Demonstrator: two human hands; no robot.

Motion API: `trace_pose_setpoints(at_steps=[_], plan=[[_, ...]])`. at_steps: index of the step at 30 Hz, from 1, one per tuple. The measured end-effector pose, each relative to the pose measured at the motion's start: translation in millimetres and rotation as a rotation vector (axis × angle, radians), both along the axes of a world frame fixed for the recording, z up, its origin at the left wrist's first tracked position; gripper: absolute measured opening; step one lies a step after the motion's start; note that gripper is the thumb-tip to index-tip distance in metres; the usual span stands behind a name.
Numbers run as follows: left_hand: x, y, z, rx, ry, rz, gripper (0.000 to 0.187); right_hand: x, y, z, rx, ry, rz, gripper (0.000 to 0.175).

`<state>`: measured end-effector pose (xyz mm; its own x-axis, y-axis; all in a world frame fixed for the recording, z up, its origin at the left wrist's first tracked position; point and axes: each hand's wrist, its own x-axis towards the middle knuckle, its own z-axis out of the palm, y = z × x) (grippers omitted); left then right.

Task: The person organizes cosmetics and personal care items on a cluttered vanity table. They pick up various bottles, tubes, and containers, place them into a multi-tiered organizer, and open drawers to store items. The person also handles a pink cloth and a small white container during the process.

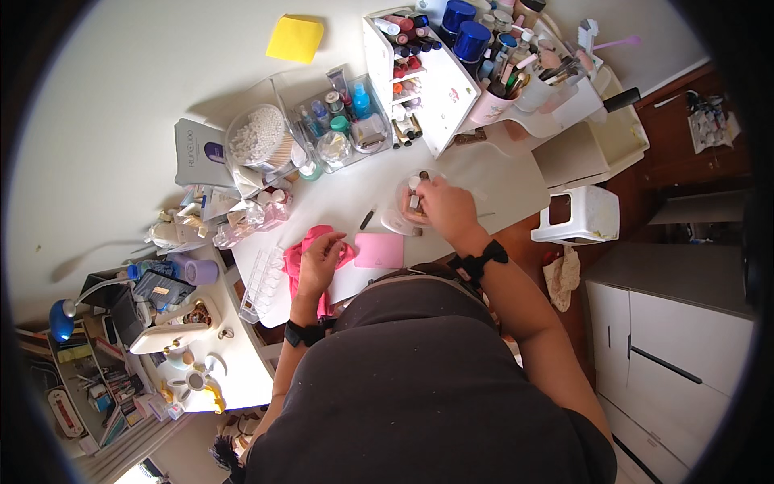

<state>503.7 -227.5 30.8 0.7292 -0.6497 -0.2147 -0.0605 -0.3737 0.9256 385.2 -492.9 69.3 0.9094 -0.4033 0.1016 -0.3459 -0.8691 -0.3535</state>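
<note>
My right hand reaches over a round clear container of small bottles and tubes. Its fingertips are among these items; whether they grip one is hard to see. A white oval item lies against the container's near side. My left hand hovers over or rests on a crumpled pink cloth, its fingers loosely apart and nothing visible in them. Right of the cloth lies a pink square, with a small black tube behind it. A clear compartmented acrylic organizer stands left of the cloth.
Along the wall are a tub of cotton swabs, a clear bin of bottles and a white cosmetics shelf. A pink brush cup stands behind on the right. A white stool is beyond the white table's right edge.
</note>
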Motion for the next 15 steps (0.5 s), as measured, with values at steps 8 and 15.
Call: trace_pose_setpoints(at_steps=[8,15], plan=[[0,1,7,0.035,-0.012,0.003,0.022,23,7,-23,-0.032,0.430,0.143,0.027],[-1,-1,19,0.009,-0.015,0.013,0.021,17,-20,-14,0.397,0.254,0.109,0.041]])
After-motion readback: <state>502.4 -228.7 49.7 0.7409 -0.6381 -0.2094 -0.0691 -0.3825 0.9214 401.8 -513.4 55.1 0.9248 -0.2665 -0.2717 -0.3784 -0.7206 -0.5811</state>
